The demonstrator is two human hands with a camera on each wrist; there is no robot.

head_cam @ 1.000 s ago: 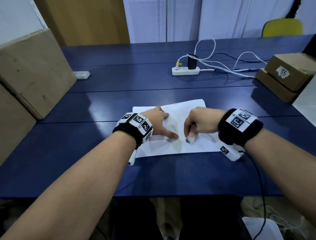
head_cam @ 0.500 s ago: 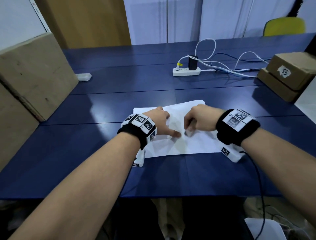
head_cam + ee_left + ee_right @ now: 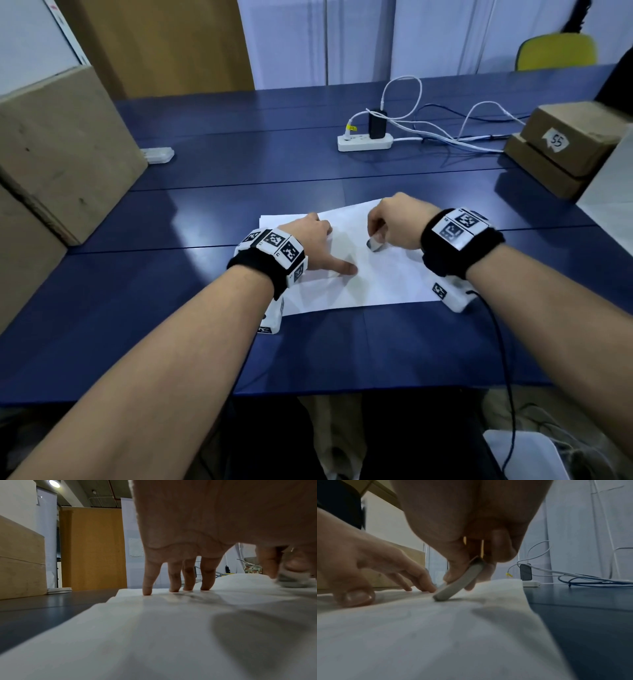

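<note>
A white sheet of paper (image 3: pixel 383 274) lies on the blue table (image 3: pixel 205 329) in front of me. My left hand (image 3: pixel 315 246) presses it flat with spread, straight fingers (image 3: pixel 147 586) and thumb. My right hand (image 3: pixel 394 222) pinches a small grey eraser (image 3: pixel 374 244) between thumb and fingers. The eraser (image 3: pixel 458 582) is tilted, its lower end touching the paper (image 3: pixel 436 635) just right of the left hand (image 3: pixel 368 566). In the left wrist view the right hand and eraser (image 3: pixel 291 580) appear blurred at the far right, over the paper (image 3: pixel 154 635).
Large cardboard boxes (image 3: pixel 58 150) stand at the left. Smaller stacked boxes (image 3: pixel 565 144) marked 55 sit at the right. A white power strip (image 3: pixel 364 142) with a black charger and loose cables (image 3: pixel 462 133) lies behind the paper. A small white object (image 3: pixel 157 155) lies far left.
The right hand with the eraser has slid away from me and slightly right across the paper. The left hand still holds the sheet in the same place.
</note>
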